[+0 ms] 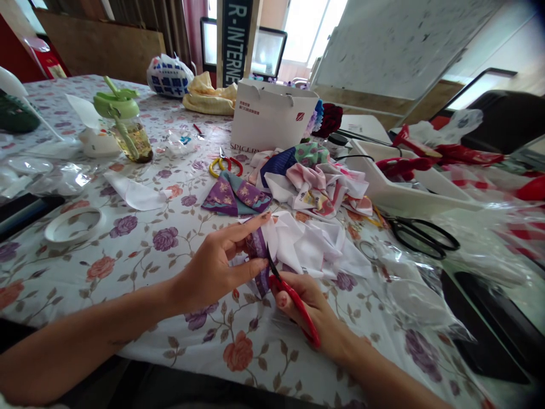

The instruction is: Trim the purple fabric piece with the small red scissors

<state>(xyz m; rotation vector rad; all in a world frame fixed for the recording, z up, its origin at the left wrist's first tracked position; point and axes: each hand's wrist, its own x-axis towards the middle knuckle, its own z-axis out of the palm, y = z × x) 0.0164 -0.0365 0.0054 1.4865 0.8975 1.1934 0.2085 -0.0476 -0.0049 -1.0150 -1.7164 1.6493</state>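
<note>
Between the thumb and fingers of my left hand [225,255] is a piece of fabric [259,281] with a purple patterned strip and a white part. My right hand [313,312] grips red-handled scissors [298,307], their dark blades pointing up along the edge of the purple strip. Whether the blades are parted is hard to make out. Crumpled white cloth [306,244] lies just beyond both hands. Behind it rest a purple and blue folded cloth [236,196] and a heap of printed fabric pieces [319,176].
A white paper bag [272,116] stands behind the fabric, near yellow-and-red-handled scissors [225,163]. Black-handled scissors [423,236] and a white bin [409,182] sit at right. At left are a tape roll [75,225] and a green-lidded bottle [128,128].
</note>
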